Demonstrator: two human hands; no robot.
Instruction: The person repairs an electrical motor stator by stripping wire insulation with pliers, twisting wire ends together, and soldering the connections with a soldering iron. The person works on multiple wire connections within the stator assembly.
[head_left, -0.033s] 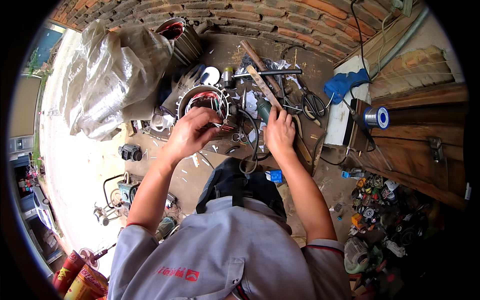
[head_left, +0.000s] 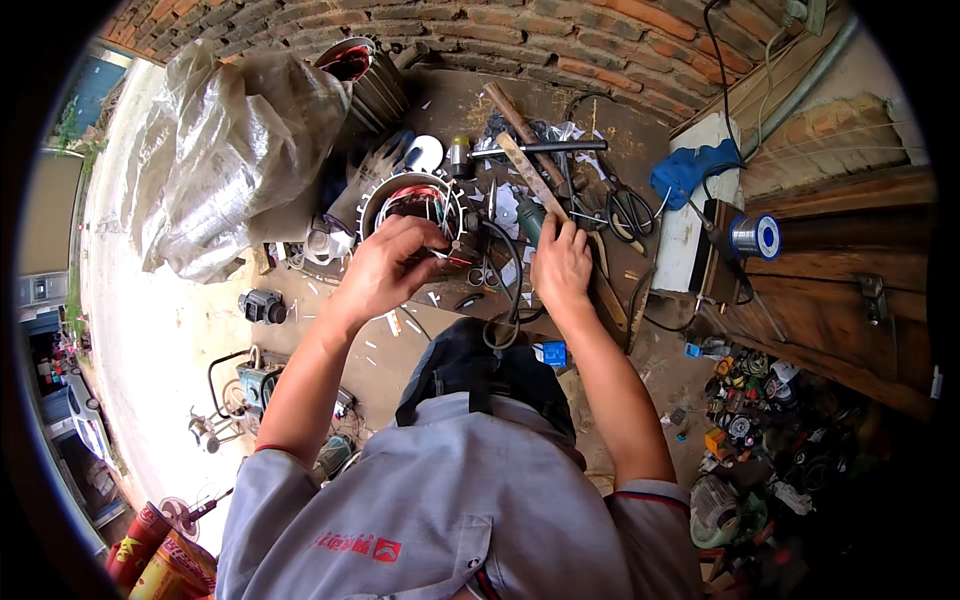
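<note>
A motor stator (head_left: 368, 212) with a toothed-looking rim and red and white wires inside sits on the bench in front of me. At its near side my left hand (head_left: 392, 264) is closed, thumb and fingertips pinched together by the wires; what they hold is hidden. My right hand (head_left: 563, 264) is closed around the near end of a dark green cylindrical tool (head_left: 531, 218), which lies tilted on the bench to the stator's right. Between my hands a black cable (head_left: 512, 300) hangs in a loop over the bench edge, close to small scissors (head_left: 478, 276).
Black-handled scissors (head_left: 630, 213), a hammer (head_left: 560, 147), wooden strips (head_left: 528, 165) and paper scraps crowd the bench. A second stator (head_left: 372, 85) stands by a plastic-wrapped bundle (head_left: 235, 150) at the back left. A solder spool (head_left: 755, 237) sits at the right. Brick wall (head_left: 480, 35) closes the back.
</note>
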